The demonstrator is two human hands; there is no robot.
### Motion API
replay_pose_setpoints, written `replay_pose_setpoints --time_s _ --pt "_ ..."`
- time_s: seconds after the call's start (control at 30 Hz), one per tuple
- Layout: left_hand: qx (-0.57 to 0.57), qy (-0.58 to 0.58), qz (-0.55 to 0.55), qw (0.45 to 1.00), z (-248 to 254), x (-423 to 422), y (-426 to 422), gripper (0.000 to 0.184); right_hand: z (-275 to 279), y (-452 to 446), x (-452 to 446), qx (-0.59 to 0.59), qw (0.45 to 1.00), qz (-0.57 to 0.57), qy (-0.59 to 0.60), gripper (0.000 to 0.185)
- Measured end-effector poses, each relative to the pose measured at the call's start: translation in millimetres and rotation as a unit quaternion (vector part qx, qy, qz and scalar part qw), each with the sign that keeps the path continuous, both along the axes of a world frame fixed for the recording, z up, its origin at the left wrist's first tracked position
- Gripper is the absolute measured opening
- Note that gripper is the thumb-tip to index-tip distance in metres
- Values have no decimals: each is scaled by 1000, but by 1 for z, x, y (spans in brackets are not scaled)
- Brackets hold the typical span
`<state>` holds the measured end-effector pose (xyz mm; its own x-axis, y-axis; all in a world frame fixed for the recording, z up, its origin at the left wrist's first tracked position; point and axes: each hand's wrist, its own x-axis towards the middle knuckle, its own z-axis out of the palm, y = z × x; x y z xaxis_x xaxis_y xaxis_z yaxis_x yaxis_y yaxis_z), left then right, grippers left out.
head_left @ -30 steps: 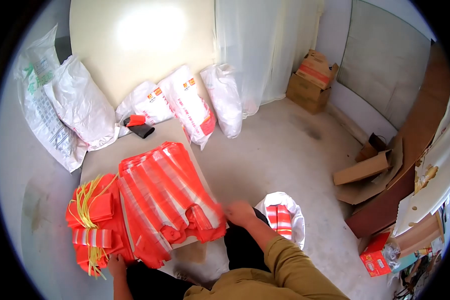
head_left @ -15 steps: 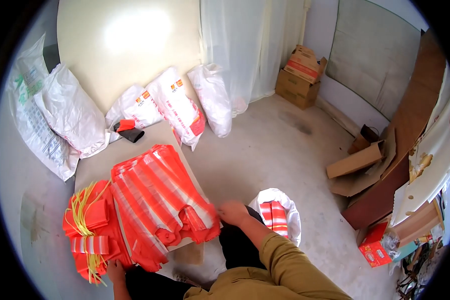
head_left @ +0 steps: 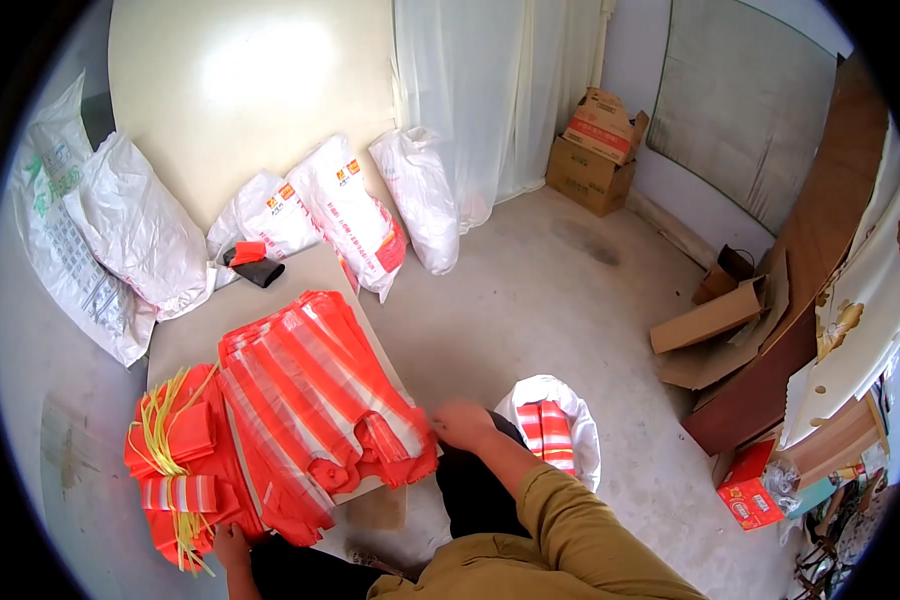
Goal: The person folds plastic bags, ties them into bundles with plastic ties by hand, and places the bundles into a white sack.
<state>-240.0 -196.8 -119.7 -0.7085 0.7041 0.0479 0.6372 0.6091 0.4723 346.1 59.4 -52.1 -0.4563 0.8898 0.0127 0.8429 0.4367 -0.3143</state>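
A stack of red-and-white striped plastic bags (head_left: pixel 300 370) lies spread over the table, its handle ends toward me. My right hand (head_left: pixel 462 428), smeared by motion, is at the stack's right corner; its fingers cannot be made out. My left hand (head_left: pixel 232 548) is low at the edge of the red plastic bags (head_left: pixel 238 500), fingers curled together; whatever they hold is hidden. Yellow ties (head_left: pixel 160 425) lie across folded red bundles (head_left: pixel 182 440) on the left, and over a small striped roll (head_left: pixel 178 493).
Right of my leg, an open white sack (head_left: pixel 587 440) holds striped bundles. Stuffed white sacks (head_left: pixel 345 215) lean along the wall behind the table (head_left: pixel 185 335). A black-and-red item (head_left: pixel 258 270) lies on its far end. Cardboard boxes (head_left: pixel 592 175) stand in the far corner, more cardboard (head_left: pixel 710 320) at right.
The view has shifted very slightly. My right hand stays at the stack's corner, blurred in both frames, and my left hand keeps its place. The bags look unchanged.
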Motion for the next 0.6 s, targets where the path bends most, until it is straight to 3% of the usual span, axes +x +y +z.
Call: replay_pose_setpoints --time_s 0.33,0.43,0.6 --pt "-1 10 -12 1000 -5 -4 -2 32 4 -2 2 0 1000 6 -2 28" --pt "59 87 -50 993 -31 -21 -2 32 4 -3 2 9 1000 5 7 28" --pt "67 83 -46 993 -42 -29 -2 31 3 -2 2 -2 1000 4 -5 27"
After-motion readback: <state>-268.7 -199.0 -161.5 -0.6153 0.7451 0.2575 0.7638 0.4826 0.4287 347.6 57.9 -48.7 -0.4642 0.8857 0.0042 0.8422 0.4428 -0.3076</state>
